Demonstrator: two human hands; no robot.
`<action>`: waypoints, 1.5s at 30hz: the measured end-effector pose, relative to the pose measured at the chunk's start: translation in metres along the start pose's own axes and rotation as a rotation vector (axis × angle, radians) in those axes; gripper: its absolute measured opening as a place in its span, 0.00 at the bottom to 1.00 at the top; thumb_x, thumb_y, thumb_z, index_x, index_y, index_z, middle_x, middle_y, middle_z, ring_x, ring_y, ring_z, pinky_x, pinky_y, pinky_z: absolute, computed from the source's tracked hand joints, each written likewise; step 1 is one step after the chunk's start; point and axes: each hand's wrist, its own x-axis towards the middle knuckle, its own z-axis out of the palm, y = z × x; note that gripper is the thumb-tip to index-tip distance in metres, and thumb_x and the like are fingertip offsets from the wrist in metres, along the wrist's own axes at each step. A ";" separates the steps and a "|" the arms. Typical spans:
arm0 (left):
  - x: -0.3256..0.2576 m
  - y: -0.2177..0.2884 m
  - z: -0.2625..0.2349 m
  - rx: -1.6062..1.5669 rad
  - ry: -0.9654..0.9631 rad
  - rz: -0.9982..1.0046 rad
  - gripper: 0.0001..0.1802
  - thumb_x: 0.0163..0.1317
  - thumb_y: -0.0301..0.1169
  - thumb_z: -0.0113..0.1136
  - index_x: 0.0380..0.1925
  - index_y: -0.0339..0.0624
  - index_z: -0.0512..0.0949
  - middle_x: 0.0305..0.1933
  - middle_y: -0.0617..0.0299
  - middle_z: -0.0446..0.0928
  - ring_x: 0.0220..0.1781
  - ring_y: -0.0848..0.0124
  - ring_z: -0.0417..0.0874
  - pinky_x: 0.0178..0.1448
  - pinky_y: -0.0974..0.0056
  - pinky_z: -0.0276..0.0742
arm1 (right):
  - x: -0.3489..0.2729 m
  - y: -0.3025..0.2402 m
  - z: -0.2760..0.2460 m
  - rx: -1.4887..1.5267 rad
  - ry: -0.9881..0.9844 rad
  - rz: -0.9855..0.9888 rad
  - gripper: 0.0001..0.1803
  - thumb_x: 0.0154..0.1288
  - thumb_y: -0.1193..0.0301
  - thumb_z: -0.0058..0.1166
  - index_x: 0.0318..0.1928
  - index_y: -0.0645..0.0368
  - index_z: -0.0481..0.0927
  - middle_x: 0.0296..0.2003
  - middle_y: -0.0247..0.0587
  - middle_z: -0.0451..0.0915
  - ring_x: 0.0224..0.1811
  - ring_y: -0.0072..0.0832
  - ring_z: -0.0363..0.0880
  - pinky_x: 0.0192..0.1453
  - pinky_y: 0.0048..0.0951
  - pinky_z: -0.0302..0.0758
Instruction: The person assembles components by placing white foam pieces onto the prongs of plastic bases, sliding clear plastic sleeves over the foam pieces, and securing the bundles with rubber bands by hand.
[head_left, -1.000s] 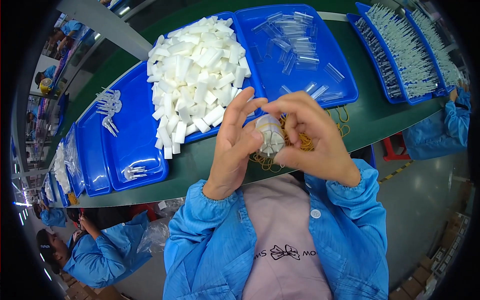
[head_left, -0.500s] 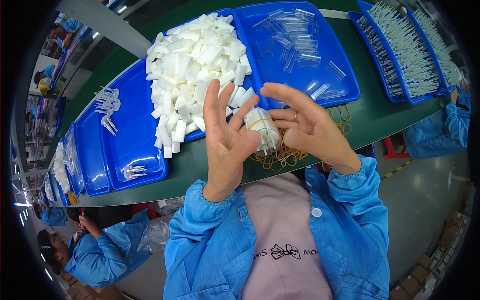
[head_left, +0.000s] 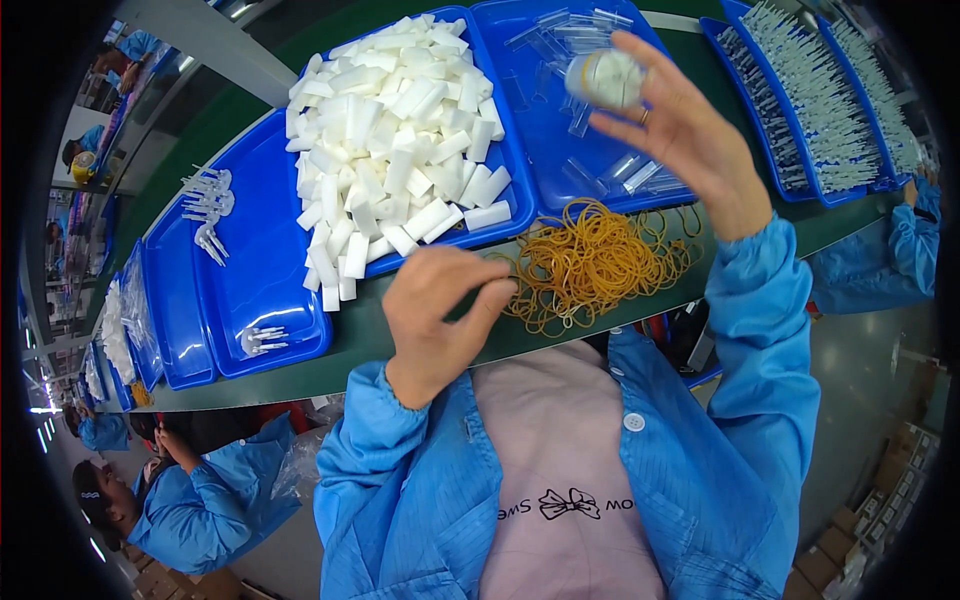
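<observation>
My right hand (head_left: 685, 125) is raised over the blue tray of clear tubes (head_left: 670, 195). Its fingers curve round a bundle of clear tubes with white pieces (head_left: 606, 80), bound with a yellow rubber band and smeared by motion. Lower down, my left hand (head_left: 440, 310) is at the near edge of the white pieces' tray. Its thumb and forefinger are bent nearly together at the left edge of a pile of yellow rubber bands (head_left: 600, 260); they appear to pinch a band there, though the fingertips are blurred.
White foam-like blocks (head_left: 400, 130) heap up in a blue tray. Left of it, another blue tray (head_left: 255, 285) holds a few small white parts (head_left: 208, 205). Trays of thin white sticks (head_left: 800, 100) stand at the far right. Co-workers in blue (head_left: 205, 500) sit nearby.
My hands have parted. The right carried the banded bundle up and away over the clear tubes' tray; the left dropped toward the rubber bands and closed its fingers. The pile now shows fully.
</observation>
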 end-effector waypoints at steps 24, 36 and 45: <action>0.011 0.000 0.053 0.153 -0.273 -0.133 0.35 0.67 0.49 0.48 0.67 0.41 0.59 0.67 0.40 0.59 0.70 0.44 0.55 0.74 0.44 0.45 | 0.252 0.018 -0.097 -0.363 0.282 -0.010 0.34 0.56 0.56 0.67 0.58 0.62 0.73 0.52 0.45 0.76 0.50 0.38 0.77 0.57 0.37 0.77; 0.012 -0.003 0.060 0.157 -0.223 0.054 0.32 0.66 0.47 0.50 0.66 0.44 0.62 0.53 0.46 0.65 0.56 0.50 0.64 0.65 0.49 0.56 | 0.238 -0.002 -0.110 -1.492 0.357 -0.120 0.28 0.68 0.50 0.38 0.49 0.58 0.81 0.49 0.52 0.80 0.52 0.50 0.76 0.57 0.44 0.71; 0.009 -0.012 0.055 -0.023 -0.183 0.001 0.35 0.66 0.50 0.46 0.68 0.42 0.60 0.60 0.46 0.71 0.67 0.45 0.61 0.73 0.45 0.47 | 0.145 0.019 -0.070 -1.519 -0.015 -0.190 0.25 0.68 0.52 0.43 0.50 0.57 0.79 0.49 0.49 0.80 0.53 0.45 0.77 0.57 0.40 0.71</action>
